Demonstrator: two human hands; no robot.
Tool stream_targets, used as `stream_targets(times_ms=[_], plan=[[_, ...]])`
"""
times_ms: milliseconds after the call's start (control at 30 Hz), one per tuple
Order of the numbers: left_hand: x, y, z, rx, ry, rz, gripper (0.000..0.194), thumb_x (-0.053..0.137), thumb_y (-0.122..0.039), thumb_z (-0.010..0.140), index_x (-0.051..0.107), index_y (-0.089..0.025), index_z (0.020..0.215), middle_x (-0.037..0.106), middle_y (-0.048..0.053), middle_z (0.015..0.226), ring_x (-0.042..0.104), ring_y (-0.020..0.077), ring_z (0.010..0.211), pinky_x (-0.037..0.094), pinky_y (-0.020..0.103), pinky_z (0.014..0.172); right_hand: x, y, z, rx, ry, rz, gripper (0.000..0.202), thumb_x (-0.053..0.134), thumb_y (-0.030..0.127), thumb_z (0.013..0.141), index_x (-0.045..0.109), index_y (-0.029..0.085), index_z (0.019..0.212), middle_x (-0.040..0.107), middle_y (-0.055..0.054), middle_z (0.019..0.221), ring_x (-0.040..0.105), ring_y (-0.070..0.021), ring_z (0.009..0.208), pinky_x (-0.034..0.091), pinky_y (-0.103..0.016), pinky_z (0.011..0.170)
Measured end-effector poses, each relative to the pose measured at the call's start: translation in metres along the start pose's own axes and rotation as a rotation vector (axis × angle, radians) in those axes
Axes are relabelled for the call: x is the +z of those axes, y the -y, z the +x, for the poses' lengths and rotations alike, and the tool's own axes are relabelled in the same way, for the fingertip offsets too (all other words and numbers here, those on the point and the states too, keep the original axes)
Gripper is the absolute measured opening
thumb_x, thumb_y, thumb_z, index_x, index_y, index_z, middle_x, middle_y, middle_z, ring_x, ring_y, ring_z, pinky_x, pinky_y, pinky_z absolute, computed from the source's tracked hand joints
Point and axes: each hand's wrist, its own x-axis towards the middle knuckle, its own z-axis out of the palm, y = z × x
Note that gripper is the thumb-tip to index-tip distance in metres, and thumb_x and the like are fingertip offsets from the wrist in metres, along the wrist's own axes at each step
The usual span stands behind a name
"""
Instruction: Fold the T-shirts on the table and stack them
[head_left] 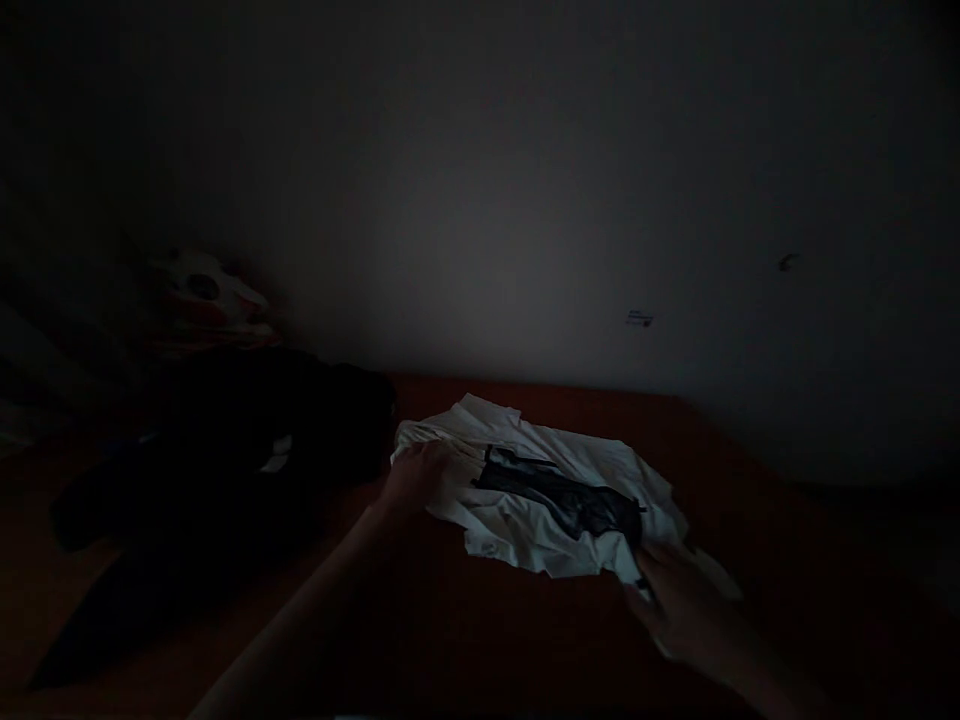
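A white T-shirt [600, 460] with a large dark print lies spread and wrinkled on a reddish-brown surface. My left hand [416, 475] is at its left end, with the fingers closed on bunched cloth. At the lower right edge, my right hand [679, 605] pinches the fabric between thumb and fingers, slightly blurred. The printed side faces up, and a sleeve points toward the wall. Dim light hides the exact grip of the fingers.
A heap of black clothing [247, 450] lies to the left, with a small pale patch on it. Behind it sits a white and red bundle [214, 295]. A grey wall [480, 200] rises along the back of the reddish-brown surface [517, 650].
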Motion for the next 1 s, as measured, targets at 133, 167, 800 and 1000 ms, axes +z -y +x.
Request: stream_targets(times_ms=[133,167,800,1000], plan=[[0.019,-0.024,0.001,0.126,0.012,-0.084,0.050,0.067,-0.042,0.087,0.061,-0.025,0.133,0.054,0.017,0.147,0.051,0.0403,0.133,0.041,0.058,0.108,0.002,0.088,-0.009,-0.092,0.152,0.286,0.054,0.054,0.049,0.095,0.060,0.019,0.140,0.053,-0.016,0.151,0.048,-0.0342,0.140,0.042,-0.049,0.113],[0.017,-0.026,0.003,0.159,0.013,-0.105,0.054,0.068,-0.043,0.085,0.060,-0.023,0.134,0.053,0.018,0.147,0.051,0.0400,0.133,0.042,0.058,0.108,-0.003,0.107,-0.008,-0.154,0.244,0.377,0.064,0.061,0.052,0.091,0.053,0.023,0.147,0.044,-0.013,0.159,0.042,-0.0338,0.145,0.040,-0.048,0.115],[-0.005,0.018,-0.021,-0.090,-0.017,-0.111,0.059,0.051,-0.008,0.080,0.057,-0.026,0.136,0.055,0.012,0.145,0.052,0.0323,0.133,0.043,0.054,0.108,0.057,0.104,0.086,-0.023,-0.473,0.387,0.027,0.041,0.039,0.102,0.065,0.026,0.106,0.070,-0.009,0.100,0.065,-0.0277,0.097,0.054,-0.046,0.088],[-0.010,0.047,-0.016,-0.173,-0.344,-0.331,0.038,0.051,-0.019,0.085,0.060,-0.018,0.122,0.062,0.014,0.124,0.060,0.0288,0.115,0.050,0.046,0.100,0.028,0.149,0.087,-0.245,-0.231,0.643,0.023,0.044,0.034,0.104,0.065,0.025,0.099,0.068,-0.005,0.101,0.066,-0.0187,0.097,0.053,-0.031,0.087]])
